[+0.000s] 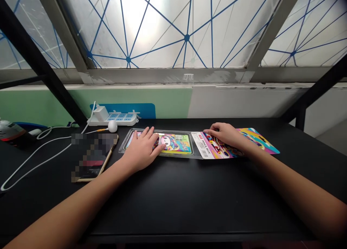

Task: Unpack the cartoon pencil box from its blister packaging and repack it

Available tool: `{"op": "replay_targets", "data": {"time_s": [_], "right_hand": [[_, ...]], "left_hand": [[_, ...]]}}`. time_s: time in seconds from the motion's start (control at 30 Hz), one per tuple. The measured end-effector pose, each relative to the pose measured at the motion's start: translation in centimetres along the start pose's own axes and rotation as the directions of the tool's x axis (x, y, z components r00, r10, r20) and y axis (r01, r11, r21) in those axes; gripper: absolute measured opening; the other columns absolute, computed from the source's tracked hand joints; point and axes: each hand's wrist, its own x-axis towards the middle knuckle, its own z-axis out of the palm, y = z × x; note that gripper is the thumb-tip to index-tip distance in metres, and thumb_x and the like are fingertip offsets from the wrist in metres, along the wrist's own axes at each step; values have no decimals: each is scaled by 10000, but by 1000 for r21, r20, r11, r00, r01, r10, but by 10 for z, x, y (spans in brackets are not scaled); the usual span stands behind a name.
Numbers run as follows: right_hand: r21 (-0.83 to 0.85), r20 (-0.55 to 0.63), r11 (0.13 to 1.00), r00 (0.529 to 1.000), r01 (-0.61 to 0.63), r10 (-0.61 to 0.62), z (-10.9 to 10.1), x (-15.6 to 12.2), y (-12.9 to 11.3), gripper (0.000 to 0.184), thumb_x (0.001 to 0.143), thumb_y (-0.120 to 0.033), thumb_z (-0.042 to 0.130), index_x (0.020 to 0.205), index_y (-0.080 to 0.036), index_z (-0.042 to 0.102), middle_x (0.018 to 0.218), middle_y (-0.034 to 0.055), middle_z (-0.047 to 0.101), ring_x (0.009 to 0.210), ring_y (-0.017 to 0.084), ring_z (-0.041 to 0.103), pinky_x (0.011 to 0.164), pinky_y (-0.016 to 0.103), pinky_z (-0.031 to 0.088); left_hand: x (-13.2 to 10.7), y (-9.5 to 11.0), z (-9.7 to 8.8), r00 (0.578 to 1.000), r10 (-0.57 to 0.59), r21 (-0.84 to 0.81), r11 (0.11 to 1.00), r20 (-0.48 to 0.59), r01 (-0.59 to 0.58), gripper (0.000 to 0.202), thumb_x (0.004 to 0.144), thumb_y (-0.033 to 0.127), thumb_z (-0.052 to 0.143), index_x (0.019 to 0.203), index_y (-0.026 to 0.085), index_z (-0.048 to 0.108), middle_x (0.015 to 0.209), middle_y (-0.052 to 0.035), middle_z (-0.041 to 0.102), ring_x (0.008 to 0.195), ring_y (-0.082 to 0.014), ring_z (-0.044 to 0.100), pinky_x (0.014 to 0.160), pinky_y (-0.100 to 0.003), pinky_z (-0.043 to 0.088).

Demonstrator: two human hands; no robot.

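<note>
A colourful pencil box [177, 143] with a cartoon face lies in a clear plastic blister tray [193, 152] on the black table. My left hand [143, 149] rests flat across the box's left part, its fingers spread. To the right, a bright printed backing card [261, 140] lies face up; its white end reads "PENCIL BOX" and meets the tray's right end. Over the card's middle is my right hand [223, 135], fingers bent and close together at the card's far edge. Its thumb is hidden.
A phone-like device [94, 160], partly pixelated, lies left of the tray. Behind it are a white power strip [121, 117] with a plugged-in charger [101, 112] and a round white object [112, 126]. A white cable [35, 153] loops left, near a dark bottle [13, 135].
</note>
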Motion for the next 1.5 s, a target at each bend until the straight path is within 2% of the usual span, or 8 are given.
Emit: {"op": "replay_targets", "data": {"time_s": [0.13,0.27,0.43,0.67,0.77,0.93,1.1,1.5], "right_hand": [[24,-39,999,998,-38,39,-5,-6,-1,457,825,-689,594,756,-245,680,749,42,733,659,218,651,586,320,440],[57,-87,998,995,-38,43,-2,-14,-8,457,850,-680,567,742,-246,661,801,49,735,733,234,651,630,331,443],[121,-2,992,1000,-29,30,10,-27,-25,474,893,-683,499,733,-248,598,728,27,685,652,206,591,594,324,416],[124,53,992,998,-21,14,6,-37,-34,469,896,-693,502,796,-246,604,876,45,716,795,231,639,676,335,452],[104,98,994,995,-15,5,3,-38,-35,456,878,-687,537,800,-246,623,898,45,721,817,236,649,684,335,454],[104,176,992,983,-76,57,0,-35,-30,480,837,-709,578,734,-241,605,724,24,671,650,197,594,563,315,388],[111,246,983,962,-147,116,-6,-33,-21,516,778,-740,633,675,-240,555,592,-9,594,532,159,517,503,298,337],[24,184,987,971,-161,154,-17,-30,-15,535,777,-755,616,652,-238,557,613,12,630,552,170,547,511,296,331]], "left_hand": [[-10,-2,-3,998,65,45,997,20,-66,695,1032,635,267,1518,174,450,1638,-187,321,1528,-374,265,1160,-622,282],[-14,-2,-2,996,77,98,992,47,-82,755,1021,658,290,1567,146,384,1648,-193,282,1533,-387,241,1179,-628,241],[-15,7,2,996,84,126,988,26,-87,815,997,702,303,1577,133,362,1649,-198,265,1533,-409,223,1167,-663,245],[-18,16,5,993,114,87,990,-5,-113,850,974,718,360,1576,118,357,1633,-230,280,1522,-448,224,1121,-740,252],[-19,13,3,992,123,75,990,1,-123,843,971,715,381,1584,138,344,1636,-226,278,1519,-451,230,1117,-731,266],[-19,4,-4,985,172,61,983,17,-173,847,939,711,481,1587,182,345,1627,-189,336,1502,-433,294,1143,-674,271],[-17,-3,-8,973,230,99,968,11,-230,688,975,596,529,1561,259,402,1607,-152,403,1475,-379,370,1109,-612,343],[-19,4,-6,975,221,142,966,-18,-216,625,1001,555,507,1567,313,393,1580,-189,434,1406,-403,443,1069,-588,366]]}}
